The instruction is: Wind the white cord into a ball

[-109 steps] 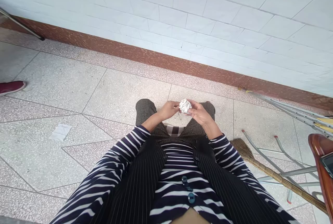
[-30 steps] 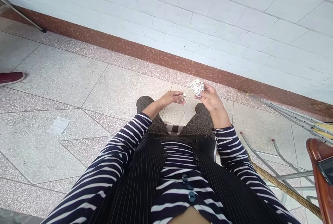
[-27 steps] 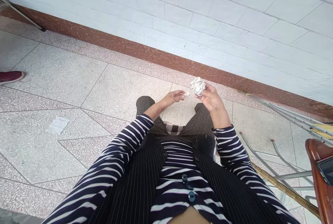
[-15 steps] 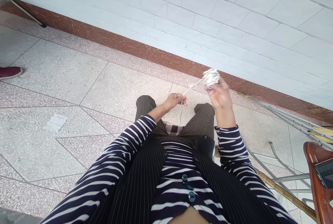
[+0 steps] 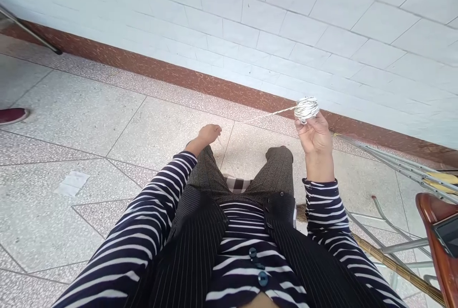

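Fingers of the right hand (image 5: 317, 136) clasp the ball of cord (image 5: 307, 109); left of that ball, the left hand (image 5: 208, 134) pinches its strand (image 5: 275, 113). The hands now stand wider apart than a moment ago, so more cord appears drawn out. Beyond the ball stands the tiled wall (image 5: 268, 45).

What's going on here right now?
A person in a striped top holds a wound ball of white, dark-flecked string up in the right hand. The left hand grips the strand that leads off the ball, and it runs nearly straight between the two hands, above the speckled floor. A creased white sheet lies on the floor to the left; a straw broom is at the right.
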Tool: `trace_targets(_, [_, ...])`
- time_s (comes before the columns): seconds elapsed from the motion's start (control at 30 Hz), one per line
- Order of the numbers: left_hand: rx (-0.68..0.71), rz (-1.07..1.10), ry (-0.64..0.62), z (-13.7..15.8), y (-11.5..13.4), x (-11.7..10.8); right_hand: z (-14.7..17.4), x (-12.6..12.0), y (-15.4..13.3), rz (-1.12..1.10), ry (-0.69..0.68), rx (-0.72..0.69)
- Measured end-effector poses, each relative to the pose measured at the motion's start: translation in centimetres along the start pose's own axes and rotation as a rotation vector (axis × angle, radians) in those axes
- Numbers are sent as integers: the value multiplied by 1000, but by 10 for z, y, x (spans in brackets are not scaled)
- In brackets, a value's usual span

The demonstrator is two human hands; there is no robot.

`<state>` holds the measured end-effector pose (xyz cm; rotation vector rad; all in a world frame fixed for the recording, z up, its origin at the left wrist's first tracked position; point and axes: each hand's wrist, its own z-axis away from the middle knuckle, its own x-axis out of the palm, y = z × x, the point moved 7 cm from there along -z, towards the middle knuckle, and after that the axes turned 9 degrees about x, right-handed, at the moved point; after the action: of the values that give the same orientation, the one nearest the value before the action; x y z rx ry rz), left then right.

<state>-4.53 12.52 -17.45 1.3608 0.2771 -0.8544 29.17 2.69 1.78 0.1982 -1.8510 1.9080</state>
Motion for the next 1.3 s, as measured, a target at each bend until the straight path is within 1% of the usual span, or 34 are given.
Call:
trace_targets(0.1, [0,-36,-12,-5,12,1,3,13,-5,63,-25,10])
trace_targets(0.17, [52,-6,-37,-5,32,9,5,23,-3,111,-35,19])
trace_targets(0.2, [103,38,-58,-4,47,15,5,28,2,134,-46,38])
trace_targets(0.27, [292,245,-108,3,89,29,6,39,17,161,-75,108])
trace_targets(0.33, [494,447,-106,13,134,37,6,49,36,160,-107,190])
trace_targets(0.37, [559,512,-98,19,153,41,7,53,45,152,-121,225])
trace_targets(0.4, [592,558,-96,24,167,45,7,55,52,144,-133,252])
trace_targets(0.47, [597,588,-104,30,183,53,7,57,60,134,-145,286])
trace_targets(0.5, [587,589,-114,33,186,57,7,55,61,130,-142,292])
trace_targets(0.57, [571,582,-132,36,180,62,5,46,56,114,-109,272])
trace_targets(0.67, [518,533,-169,35,155,64,2,25,42,64,-25,199])
trace_targets(0.77, [472,454,-222,34,129,62,0,11,36,37,20,181])
trace_targets(0.83, [475,446,-237,34,122,58,-1,9,36,32,20,184])
trace_targets(1.0, [435,552,-140,29,120,46,-4,18,38,58,-24,174])
trace_targets(1.1, [433,580,-168,29,121,49,-4,21,32,95,-37,156])
trace_targets(1.17, [430,534,-179,30,119,50,-1,21,24,112,-38,137])
trace_targets(1.3, [463,356,-219,33,112,49,5,18,6,127,-21,92])
